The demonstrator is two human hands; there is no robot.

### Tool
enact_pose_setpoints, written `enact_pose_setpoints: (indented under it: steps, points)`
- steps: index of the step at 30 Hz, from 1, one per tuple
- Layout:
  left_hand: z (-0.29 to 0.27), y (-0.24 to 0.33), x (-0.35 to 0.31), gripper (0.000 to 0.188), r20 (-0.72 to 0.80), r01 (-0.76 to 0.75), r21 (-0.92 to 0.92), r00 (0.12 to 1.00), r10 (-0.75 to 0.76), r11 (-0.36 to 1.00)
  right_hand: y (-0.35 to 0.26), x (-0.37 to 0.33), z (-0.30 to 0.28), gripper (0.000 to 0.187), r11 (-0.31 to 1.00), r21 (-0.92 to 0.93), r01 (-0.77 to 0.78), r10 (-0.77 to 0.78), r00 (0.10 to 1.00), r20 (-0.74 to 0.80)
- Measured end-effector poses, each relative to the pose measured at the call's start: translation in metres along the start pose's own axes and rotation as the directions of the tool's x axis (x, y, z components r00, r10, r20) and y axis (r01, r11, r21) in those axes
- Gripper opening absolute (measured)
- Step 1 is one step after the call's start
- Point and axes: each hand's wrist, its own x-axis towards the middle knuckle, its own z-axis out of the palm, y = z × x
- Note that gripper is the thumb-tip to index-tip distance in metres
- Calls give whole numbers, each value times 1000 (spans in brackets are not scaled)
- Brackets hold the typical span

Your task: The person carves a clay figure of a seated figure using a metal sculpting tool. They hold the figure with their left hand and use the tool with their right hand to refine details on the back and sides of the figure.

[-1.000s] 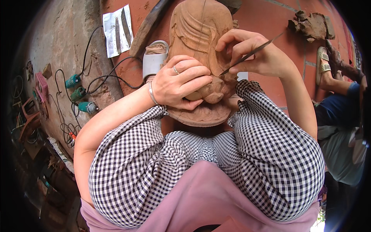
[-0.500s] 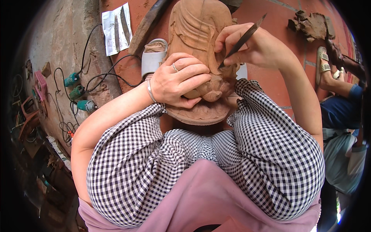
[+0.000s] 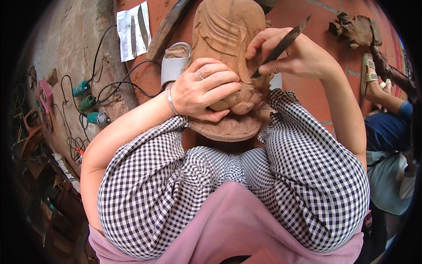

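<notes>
A brown carved wooden figure (image 3: pixel 220 37) with draped folds stands between my knees on its round base (image 3: pixel 228 130). My left hand (image 3: pixel 205 89), with a ring and a bracelet, curls over the figure's lower left side and grips it. Pinched in the fingers of my right hand (image 3: pixel 290 55) is a dark, flat, pointed carving tool (image 3: pixel 286 42). Its lower tip touches, or nearly touches, the wood just right of my left fingertips. The other end points up and to the right. My palm hides part of the carving.
Two dark strips lie on white paper (image 3: pixel 127 44) at the far left, near a long wooden piece (image 3: pixel 165 35). Green power tools (image 3: pixel 97 118) with black cords lie left. A rough wood chunk (image 3: pixel 354 30) and another person's sandalled foot (image 3: pixel 369 77) are right.
My right hand and the carving tool have shifted slightly to the right. The left hand keeps its hold on the figure, almost unmoved.
</notes>
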Motion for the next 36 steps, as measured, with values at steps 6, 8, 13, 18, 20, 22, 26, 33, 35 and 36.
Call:
enact_pose_setpoints:
  steps: [6,8,13,18,20,22,26,33,35,36]
  points:
    - [-2,0,-2,59,15,4,7,1000,-5,1000,4,3,2,21,996,-70,64,-65,998,-7]
    - [-1,0,-2,59,8,5,5,1000,-5,1000,3,1,2,20,1000,-8,-11,10,999,-43]
    - [0,-1,-2,59,-1,4,-2,1000,-4,1000,6,-3,7,18,996,-40,76,-78,996,-43]
    - [-2,-1,-3,59,-2,2,7,1000,-2,1000,10,-3,8,16,998,-52,23,-29,992,-119]
    - [0,-1,0,60,-9,-4,8,1000,4,1000,12,-10,12,15,999,51,-12,22,976,-218]
    - [0,0,0,60,-13,2,6,1000,-2,1000,11,-15,18,15,998,55,43,-29,972,-234]
    - [-1,2,-2,60,-11,19,0,1000,-19,1000,-9,-17,31,22,986,-161,-36,-2,974,-228]
    - [2,0,2,60,-32,3,-6,999,-4,1000,-1,-13,35,20,988,116,-101,141,900,-413]
    - [0,1,1,60,-22,11,-4,1000,-11,1000,-5,-20,39,22,1000,-21,-13,4,917,-399]
    - [-4,2,3,60,6,12,-2,1000,-12,1000,-8,-21,43,23,993,-118,-14,-33,921,-389]
